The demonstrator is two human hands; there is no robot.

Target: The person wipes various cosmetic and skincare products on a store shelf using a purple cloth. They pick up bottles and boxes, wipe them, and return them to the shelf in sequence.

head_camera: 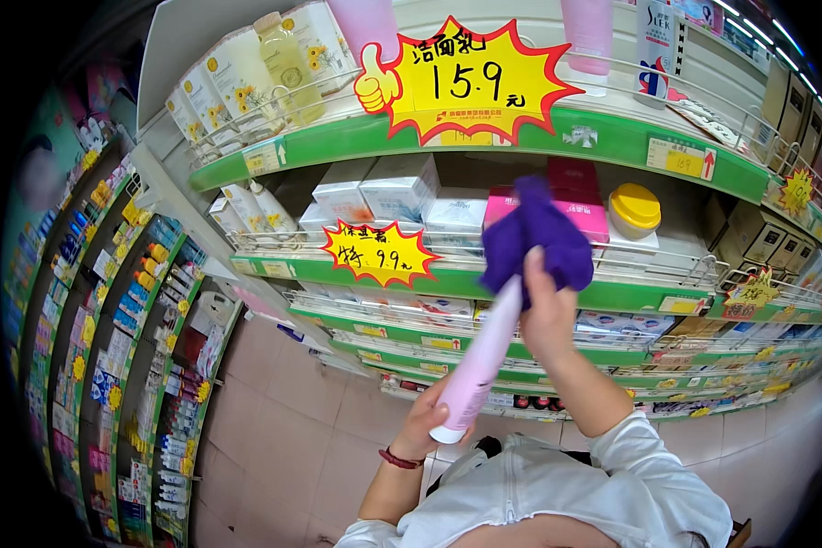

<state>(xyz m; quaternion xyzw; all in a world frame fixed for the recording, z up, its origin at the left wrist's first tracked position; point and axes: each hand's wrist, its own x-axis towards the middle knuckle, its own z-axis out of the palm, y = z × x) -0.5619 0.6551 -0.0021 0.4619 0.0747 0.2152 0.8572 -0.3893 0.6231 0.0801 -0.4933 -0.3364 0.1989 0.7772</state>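
A pink plastic squeeze tube (481,373) slants in front of the shelves. Its white cap end points down towards me, and my left hand (425,421) grips it there. My right hand (546,315) holds a bunched purple cloth (538,246), blurred, at the tube's upper end. Part of that end is hidden behind the cloth, so I cannot tell how firmly they touch. Just behind the cloth, a magenta box (586,212) and a yellow-lidded jar (633,209) stand on the middle shelf.
The top shelf (555,103) carries two more pink tubes, a yellowish bottle (291,68) and boxes behind a wire rail. A large yellow price sign (469,82) juts from its green edge; a smaller sign (381,253) hangs below. Another stocked rack (130,308) stands left across the tiled floor (281,438).
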